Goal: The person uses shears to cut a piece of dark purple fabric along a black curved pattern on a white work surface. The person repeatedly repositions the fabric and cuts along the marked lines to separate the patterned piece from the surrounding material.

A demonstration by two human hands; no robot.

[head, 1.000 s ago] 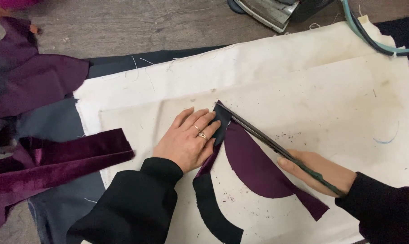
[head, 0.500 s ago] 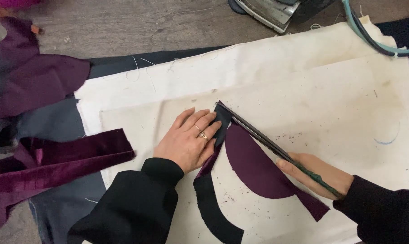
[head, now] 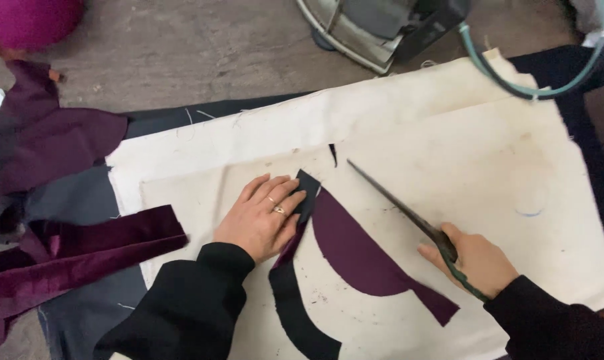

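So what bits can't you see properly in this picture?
Head view:
- The iron: its upper part is cut off by the top edge.
- The black curved fabric piece: its lower end runs off the bottom edge.
- The scissors: the handles sit inside the right hand.
- The fabric under the left hand: the palm covers it.
- The velvet strip: cut off by the left edge.

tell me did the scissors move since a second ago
Yes. The scissors have swung right, off the curved purple piece edge; a black sliver lies cut off.
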